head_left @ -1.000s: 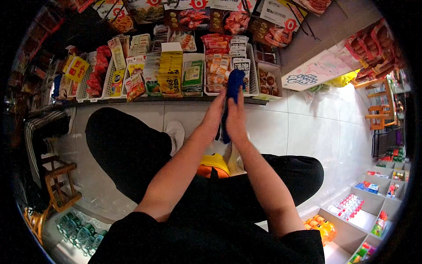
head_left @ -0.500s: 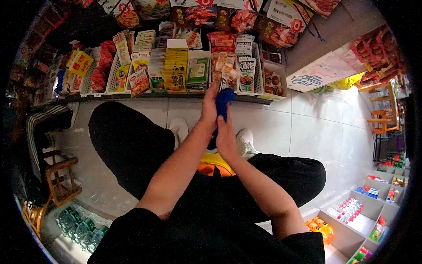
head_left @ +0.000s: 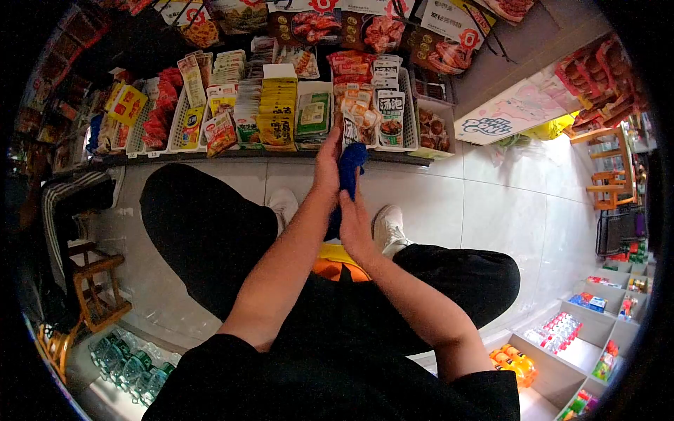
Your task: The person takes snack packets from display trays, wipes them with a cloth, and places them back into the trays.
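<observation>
A blue cloth (head_left: 351, 165) lies between the hands, its long axis running away from the body, far end angled slightly right, toward a white basket (head_left: 408, 121) beyond them; the right hand (head_left: 357, 223) grips it with nearly straight fingers; the left hand (head_left: 326, 170) lies alongside, its grip hidden, so I cannot tell its closure; a packet (head_left: 350, 130) shows just beyond its fingers.

Reads "汤泡" on a white-and-black packet (head_left: 391, 119) near the shelf's (head_left: 404, 160) front right corner and "PONY" on the white panel (head_left: 516, 116) beyond.
</observation>
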A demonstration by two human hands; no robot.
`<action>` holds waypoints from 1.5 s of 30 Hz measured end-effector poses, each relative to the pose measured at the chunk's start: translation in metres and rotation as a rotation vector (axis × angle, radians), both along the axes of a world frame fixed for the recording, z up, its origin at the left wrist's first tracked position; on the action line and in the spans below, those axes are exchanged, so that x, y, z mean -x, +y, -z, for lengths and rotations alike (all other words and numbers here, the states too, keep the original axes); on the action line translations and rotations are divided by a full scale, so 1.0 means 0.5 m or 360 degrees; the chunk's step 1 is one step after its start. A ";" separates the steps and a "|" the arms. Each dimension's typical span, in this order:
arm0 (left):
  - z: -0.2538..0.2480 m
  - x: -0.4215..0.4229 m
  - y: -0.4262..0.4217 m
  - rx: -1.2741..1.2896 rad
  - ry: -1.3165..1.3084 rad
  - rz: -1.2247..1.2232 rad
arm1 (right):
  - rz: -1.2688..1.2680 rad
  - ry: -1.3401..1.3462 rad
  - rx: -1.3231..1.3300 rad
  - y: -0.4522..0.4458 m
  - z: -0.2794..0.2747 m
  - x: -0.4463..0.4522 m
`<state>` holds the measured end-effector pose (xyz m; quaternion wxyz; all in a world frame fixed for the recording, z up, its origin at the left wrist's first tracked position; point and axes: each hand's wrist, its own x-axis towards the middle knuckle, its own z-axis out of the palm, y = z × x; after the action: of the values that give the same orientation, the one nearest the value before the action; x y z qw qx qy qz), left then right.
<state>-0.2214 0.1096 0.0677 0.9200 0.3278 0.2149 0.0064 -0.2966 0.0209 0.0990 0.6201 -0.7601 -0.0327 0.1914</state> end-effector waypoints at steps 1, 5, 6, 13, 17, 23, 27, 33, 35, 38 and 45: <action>0.002 -0.003 0.013 0.0016 -0.0033 0.0033 | -0.0026 -0.0060 -0.0067 0.004 -0.003 0.006; -0.005 0.008 0.006 -0.0106 0.0134 0.0226 | 0.0081 -0.0362 0.0023 0.003 0.046 -0.031; -0.004 0.008 -0.005 -0.0146 0.0171 0.0259 | 0.0108 -0.0366 0.0031 -0.004 0.046 -0.050; -0.010 0.037 -0.058 -0.0596 0.0198 0.0820 | 0.0369 -0.0120 0.0101 -0.069 0.017 -0.166; 0.006 0.027 -0.047 -0.0688 0.0156 0.0958 | 0.0637 0.0236 -0.0255 -0.153 0.100 -0.246; -0.089 0.014 -0.007 -0.0066 0.0064 0.0468 | 0.0662 0.0764 -0.1489 -0.151 0.018 -0.223; -0.075 0.000 -0.018 -0.1263 -0.0133 0.0280 | 0.0595 0.0839 -0.0904 -0.108 -0.023 -0.191; -0.070 0.013 -0.045 -0.2151 -0.0513 0.0263 | 0.0643 0.0583 -0.1129 -0.066 -0.014 -0.181; -0.033 0.010 -0.094 -0.1594 -0.0590 -0.0099 | 0.0609 0.0510 -0.1049 -0.059 -0.005 -0.170; -0.024 0.017 -0.050 -0.0059 -0.0012 0.0275 | 0.0375 0.0372 -0.0699 -0.033 -0.008 -0.125; 0.087 -0.015 0.068 0.0642 -0.0381 0.0215 | -0.0333 -0.0798 0.0284 -0.011 0.020 -0.053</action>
<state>-0.2139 0.1433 0.0240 0.9840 0.1481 0.0787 -0.0595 -0.2699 0.0153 0.0892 0.5001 -0.8278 -0.2463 0.0626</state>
